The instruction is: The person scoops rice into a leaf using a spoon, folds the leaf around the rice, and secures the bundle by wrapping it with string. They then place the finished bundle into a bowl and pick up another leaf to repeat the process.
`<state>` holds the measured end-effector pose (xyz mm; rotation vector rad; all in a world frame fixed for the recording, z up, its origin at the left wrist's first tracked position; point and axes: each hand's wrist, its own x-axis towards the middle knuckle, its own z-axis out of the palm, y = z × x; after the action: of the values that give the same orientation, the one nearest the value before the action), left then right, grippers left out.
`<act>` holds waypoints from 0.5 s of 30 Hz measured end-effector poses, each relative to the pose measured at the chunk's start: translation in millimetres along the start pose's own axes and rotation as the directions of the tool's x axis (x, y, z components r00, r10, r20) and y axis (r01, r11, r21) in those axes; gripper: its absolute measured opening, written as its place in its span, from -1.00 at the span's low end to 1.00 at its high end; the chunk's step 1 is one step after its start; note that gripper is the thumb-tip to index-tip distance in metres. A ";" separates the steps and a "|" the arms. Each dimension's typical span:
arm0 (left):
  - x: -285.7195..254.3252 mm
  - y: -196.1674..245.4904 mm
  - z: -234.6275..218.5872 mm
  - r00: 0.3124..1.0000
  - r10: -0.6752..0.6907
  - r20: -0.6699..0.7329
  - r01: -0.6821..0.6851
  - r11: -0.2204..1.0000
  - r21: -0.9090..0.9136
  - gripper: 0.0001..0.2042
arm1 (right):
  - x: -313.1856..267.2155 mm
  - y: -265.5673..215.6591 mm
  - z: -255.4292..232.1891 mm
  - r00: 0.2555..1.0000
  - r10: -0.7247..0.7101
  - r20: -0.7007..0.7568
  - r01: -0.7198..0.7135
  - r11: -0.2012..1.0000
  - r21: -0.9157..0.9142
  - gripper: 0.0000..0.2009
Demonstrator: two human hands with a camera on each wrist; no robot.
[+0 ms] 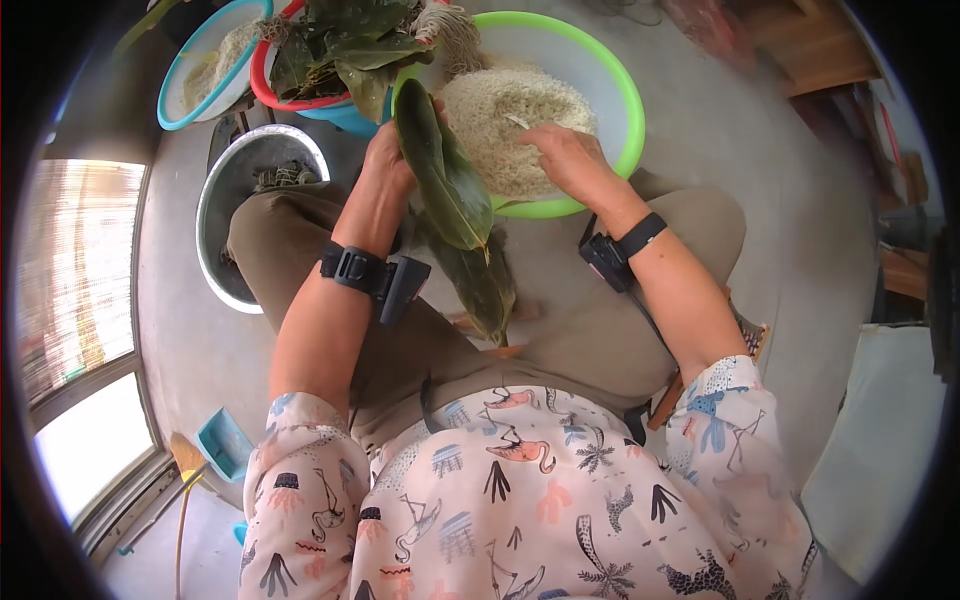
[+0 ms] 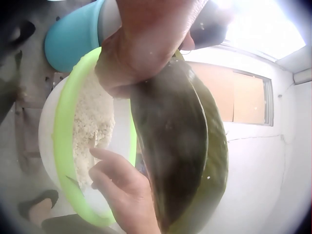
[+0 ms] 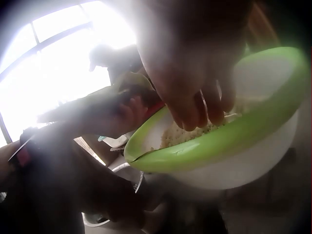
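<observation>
My left hand (image 1: 392,158) holds long green leaves (image 1: 440,165) by one side, beside the lime-rimmed basin (image 1: 628,95). In the left wrist view the leaves (image 2: 170,131) overlap each other and hang down broad and glossy. Over the white rice (image 1: 515,100) in the basin is my right hand (image 1: 578,165), its fingers pointing down at the grains. A small white piece, like a spoon handle (image 1: 518,121), sticks out of the rice right at the fingertips; I cannot tell whether they pinch it. Another long leaf (image 1: 480,295) lies below, between my legs.
A red-rimmed tub (image 1: 262,75) heaped with leaves (image 1: 350,50) and string (image 1: 455,40) stands behind my left hand. A blue-rimmed basin (image 1: 172,120) is farther left. A metal basin (image 1: 212,215) with wrapped bundles (image 1: 285,175) stands by my left knee.
</observation>
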<state>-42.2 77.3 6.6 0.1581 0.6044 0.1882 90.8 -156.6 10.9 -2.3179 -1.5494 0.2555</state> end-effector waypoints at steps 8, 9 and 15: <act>5.1 -5.2 -2.0 0.997 0.068 -0.038 -0.067 0.997 0.030 -0.86 | 2.2 7.2 4.3 0.964 0.249 -0.094 -0.263 0.946 -0.189 -0.71; 5.7 -4.6 -3.2 0.996 0.076 -0.037 -0.074 0.997 0.033 -0.85 | 4.8 9.0 4.5 0.963 0.251 -0.097 -0.266 0.944 -0.194 -0.71; -0.8 -7.9 -3.1 0.993 0.111 -0.027 -0.110 0.993 0.048 -0.83 | 24.1 29.6 30.7 0.866 0.478 0.150 -0.431 0.863 -0.264 -0.78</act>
<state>-43.6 69.8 2.9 0.2343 0.6298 0.2841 115.4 -139.2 -27.7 -2.9066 -1.1295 0.4788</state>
